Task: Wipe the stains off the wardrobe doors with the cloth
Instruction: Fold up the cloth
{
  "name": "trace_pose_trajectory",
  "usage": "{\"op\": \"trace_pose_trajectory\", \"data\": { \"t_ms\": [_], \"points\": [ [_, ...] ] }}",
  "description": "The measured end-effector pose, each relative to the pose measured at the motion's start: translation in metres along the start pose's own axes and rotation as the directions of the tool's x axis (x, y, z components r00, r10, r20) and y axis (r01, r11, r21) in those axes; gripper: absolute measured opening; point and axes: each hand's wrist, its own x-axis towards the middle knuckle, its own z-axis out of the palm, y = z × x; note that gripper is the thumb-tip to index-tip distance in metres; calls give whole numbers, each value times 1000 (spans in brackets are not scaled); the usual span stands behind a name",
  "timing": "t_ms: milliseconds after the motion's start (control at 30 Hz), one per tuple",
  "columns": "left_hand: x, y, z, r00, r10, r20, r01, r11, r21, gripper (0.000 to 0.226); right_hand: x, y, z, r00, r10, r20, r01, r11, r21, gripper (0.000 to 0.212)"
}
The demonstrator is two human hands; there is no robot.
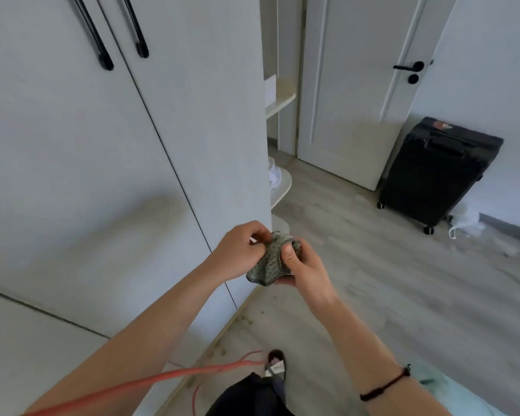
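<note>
A small grey-green cloth (269, 261) with a dark edge is bunched between both my hands, low in front of the wardrobe. My left hand (237, 253) pinches its upper left part with curled fingers. My right hand (303, 265) cups it from the right, thumb pressed on top. The pale grey wardrobe doors (102, 163) fill the left side, with two long black handles (105, 55) near the top. I see no clear stain on the doors from here.
A white room door (351, 94) with a black lever stands behind, a black suitcase (436, 172) to its right. Rounded open shelves (281, 178) sit at the wardrobe's end. An orange cable (162, 379) crosses low; my foot (275, 366) is on the wood floor.
</note>
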Motion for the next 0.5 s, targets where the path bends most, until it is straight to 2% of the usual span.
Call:
{"op": "trace_pose_trajectory", "data": {
  "t_ms": [100,200,300,400,500],
  "points": [
    [57,10,-3,1000,-2,-10,2,1000,12,30,56,-22,-19,999,-19,37,21,998,-67,50],
    [132,25,-10,998,12,-62,-12,1000,4,29,133,-51,-43,996,-80,35,85,976,-201,38],
    [197,43,-19,994,57,-97,-57,998,5,30,192,-87,-66,994,-104,14,104,961,-258,27],
    [256,62,-28,989,80,-121,-78,997,15,28,253,-119,-90,991,-130,20,128,917,-379,11],
    [314,78,-38,984,101,-147,-94,994,53,28,318,-152,-115,983,-182,30,174,865,-470,8]
  ]
}}
